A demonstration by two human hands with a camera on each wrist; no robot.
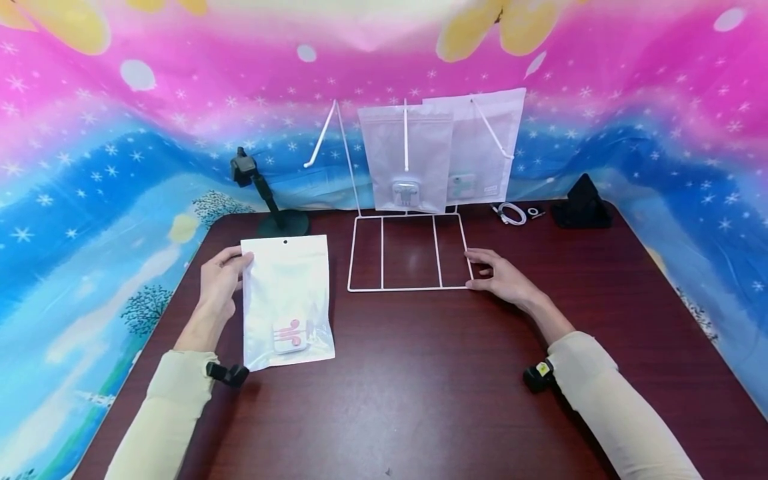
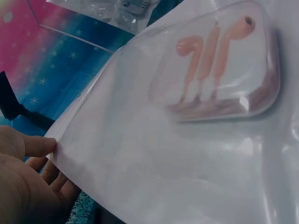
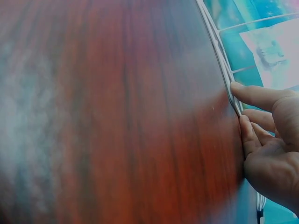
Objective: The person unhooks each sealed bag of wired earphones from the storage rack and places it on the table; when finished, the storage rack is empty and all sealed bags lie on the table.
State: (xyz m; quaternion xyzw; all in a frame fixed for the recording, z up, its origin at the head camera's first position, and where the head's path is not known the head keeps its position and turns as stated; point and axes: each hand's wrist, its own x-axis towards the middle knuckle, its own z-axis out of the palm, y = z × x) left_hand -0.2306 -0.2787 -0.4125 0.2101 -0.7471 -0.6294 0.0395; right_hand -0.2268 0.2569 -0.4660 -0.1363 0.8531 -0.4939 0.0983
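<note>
Left hand (image 1: 217,283) on a glossy white plastic pouch (image 1: 285,280), right hand (image 1: 504,280) on a white wire rack (image 1: 408,289)

Here's the pouch, face-on in the head view, just left of the rack, a clear rounded case of pink earphones (image 1: 291,335) showing low down! The left hand pinches its upper left edge, thumb across the front, fingers behind; whether the bottom edge meets the table I can't tell. Across the way, the right hand has the rack's front right corner between thumb and fingers, down at the reddish-brown wood-grain table (image 1: 408,400). Up on the pegs, a translucent zip-top bag (image 1: 429,153) with pale earphones hangs in the middle, and a whitish bag (image 1: 489,160) hangs at the right, partly behind it. Far right, a coiled white cable (image 1: 512,215) and a black triangular stand (image 1: 582,203); far left, a black upright holder (image 1: 267,193) on a round base, all before a pink-and-blue snowflake-patterned cloth (image 1: 198,73)
</note>
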